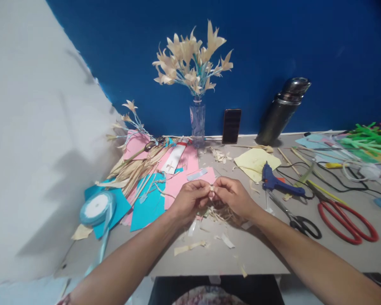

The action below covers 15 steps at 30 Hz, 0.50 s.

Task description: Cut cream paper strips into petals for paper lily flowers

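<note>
My left hand (pixel 195 195) and my right hand (pixel 230 195) meet above the middle of the table, fingertips pinched together. Between them is a small cream-coloured piece (pixel 212 189), perhaps a strip of dried husk; most of it is hidden by the fingers. Under the hands lies a heap of pale shredded scraps (pixel 220 214). Pink paper (pixel 173 188) lies just beyond my left hand. To the right of my right hand are black-handled scissors (pixel 296 220) and a blue glue gun (pixel 277 182) beside yellow paper (pixel 252 161).
A clear bottle (pixel 198 123) holds pale handmade flowers (pixel 190 55) at the back. Nearby stand a phone (pixel 231 126) and a leaning thermos (pixel 281 114). Red-handled scissors (pixel 346 220) lie right, a blue ribbon roll (pixel 97 207) left, beside dried husk strips (pixel 142 165). A black cord crosses the right side.
</note>
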{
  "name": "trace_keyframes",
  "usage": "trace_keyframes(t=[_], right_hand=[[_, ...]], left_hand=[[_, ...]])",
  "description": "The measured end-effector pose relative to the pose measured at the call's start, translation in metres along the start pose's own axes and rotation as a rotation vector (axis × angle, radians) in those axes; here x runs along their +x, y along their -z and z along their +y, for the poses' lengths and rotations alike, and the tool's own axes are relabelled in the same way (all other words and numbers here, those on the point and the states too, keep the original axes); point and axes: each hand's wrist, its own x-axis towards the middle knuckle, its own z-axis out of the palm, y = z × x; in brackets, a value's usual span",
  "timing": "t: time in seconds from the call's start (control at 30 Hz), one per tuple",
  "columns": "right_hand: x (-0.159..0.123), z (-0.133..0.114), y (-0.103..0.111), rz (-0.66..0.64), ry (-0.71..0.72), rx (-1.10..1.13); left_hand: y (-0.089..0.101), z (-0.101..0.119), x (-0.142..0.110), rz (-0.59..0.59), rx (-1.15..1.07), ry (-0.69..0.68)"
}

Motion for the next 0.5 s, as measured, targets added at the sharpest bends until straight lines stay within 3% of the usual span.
trace_keyframes(t=[0.1,0.2,0.5], right_hand=[[0.001,-0.004,0.002,-0.093,-0.109,0.233],[0.003,-0.004,0.004,-0.103,-0.113,0.313],[-0.002,-0.001,-0.002,0.025,-0.019,0.073]], left_hand=[[-0.002,0.002,-0.001,-0.026,-0.035,0.001],[-0.002,0.004,-0.002,-0.052,-0.012,-0.003],[-0.004,0.014,-0.008,0.153,0.434,-0.198]])
